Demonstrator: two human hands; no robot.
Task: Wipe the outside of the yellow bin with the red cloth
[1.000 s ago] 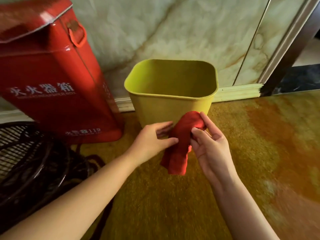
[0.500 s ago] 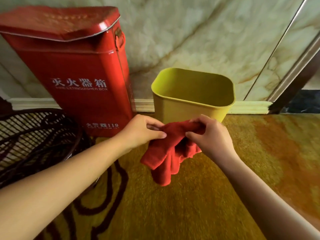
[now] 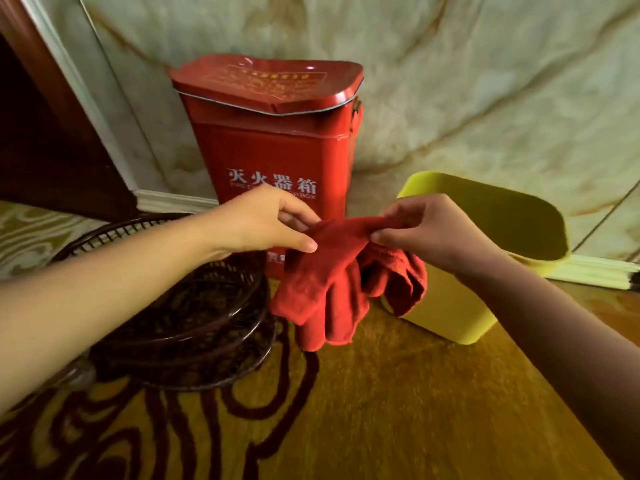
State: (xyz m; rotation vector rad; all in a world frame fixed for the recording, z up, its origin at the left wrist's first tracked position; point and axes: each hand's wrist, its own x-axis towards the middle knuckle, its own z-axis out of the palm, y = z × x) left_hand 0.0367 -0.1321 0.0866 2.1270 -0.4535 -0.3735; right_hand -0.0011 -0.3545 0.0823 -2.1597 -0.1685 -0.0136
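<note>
A yellow bin (image 3: 446, 317) stands open-topped on the carpet at the right, against the marble wall. The red cloth (image 3: 332, 289) hangs in the air just left of the bin's front corner, stretched between both hands. My left hand (image 3: 263, 220) pinches its upper left edge with thumb and fingers. My right hand (image 3: 429, 226) pinches the upper right edge, in front of the bin's rim. The cloth's lower folds dangle close to the bin's left wall; I cannot tell if they touch it.
A tall red fire-extinguisher box (image 3: 273, 154) stands against the wall, left of the bin. A dark wire fan guard (image 3: 180, 306) lies on the patterned yellow carpet (image 3: 398, 410) under my left forearm. A dark wooden door frame (image 3: 45, 126) rises at the far left.
The view has swung left, so the bin now sits at the right and the red box in the middle. Both hands have drawn the cloth out wider between them.
</note>
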